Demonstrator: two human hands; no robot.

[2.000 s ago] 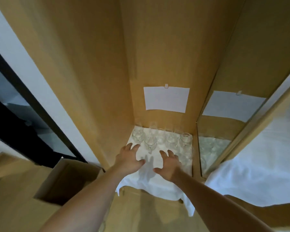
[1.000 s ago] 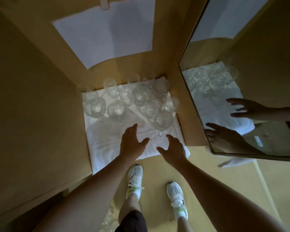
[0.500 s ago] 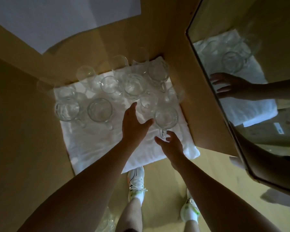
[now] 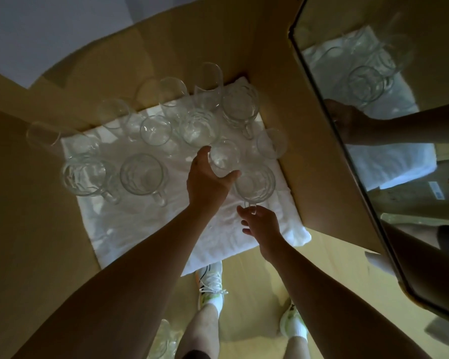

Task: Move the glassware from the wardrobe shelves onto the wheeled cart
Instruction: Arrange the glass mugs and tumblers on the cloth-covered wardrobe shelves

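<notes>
**Two hands on the glasses**

On the white cloth [image 4: 140, 229] of the wardrobe shelf [image 4: 24, 229] stand many clear glasses and mugs, seen from above. The left hand [image 4: 208, 185] curls around a small round glass [image 4: 222, 158], with the fingers on its far side and the thumb on the near side. Just to the right of that grip stands a glass mug [image 4: 254, 183]. The right hand [image 4: 261, 224] pinches the mug's handle, which sticks out toward the person (the fingertips are partly hidden behind the handle).

To the left of the left hand are two more mugs with handles [image 4: 143, 174]. Behind the held glass stand other glasses, and some tall ones [image 4: 209, 84] line the back wall. Off to the right of both hands a mirror door [image 4: 399, 125] shows the cloth, a mug and an arm again. Below the arms are two white shoes [image 4: 210, 281] on a pale wooden floor [image 4: 252, 294].
</notes>
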